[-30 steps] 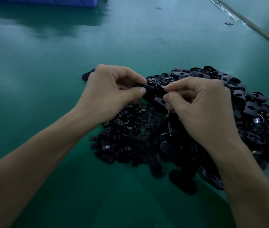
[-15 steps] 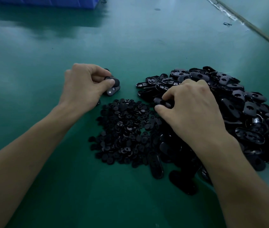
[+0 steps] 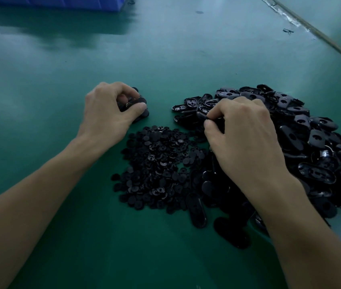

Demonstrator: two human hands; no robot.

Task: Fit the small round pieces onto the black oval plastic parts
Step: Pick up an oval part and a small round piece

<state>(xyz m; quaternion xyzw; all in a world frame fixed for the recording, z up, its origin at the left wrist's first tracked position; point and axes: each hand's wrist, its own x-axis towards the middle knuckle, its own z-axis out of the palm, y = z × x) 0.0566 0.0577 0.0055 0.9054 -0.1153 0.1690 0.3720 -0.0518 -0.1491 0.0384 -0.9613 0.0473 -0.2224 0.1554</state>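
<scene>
Black oval parts [image 3: 315, 140]: a big loose heap on the right of the green table [image 3: 165, 59]. They are glossy black elongated shells, many with a round or keyhole opening in the face, and they lie at all angles and overlap.
Strays: a few ovals [image 3: 196, 209] lie flat at the heap's near edge, dull side up.
Small round pieces [image 3: 157, 163]: a lower, flatter pile touching the heap's left side. They are little black discs, some showing a slotted centre.
Left hand [image 3: 107, 115]: down on the table beyond the disc pile, fingers and thumb curled round a small cluster of ovals [image 3: 139, 103].
Right hand [image 3: 246, 140]: knuckles up over the heap's left part. Thumb and forefinger pinch a dark piece [image 3: 206, 117] at the heap's edge; which kind, cannot tell.
Far edge: blue crate [image 3: 61, 2], well apart from the work.
</scene>
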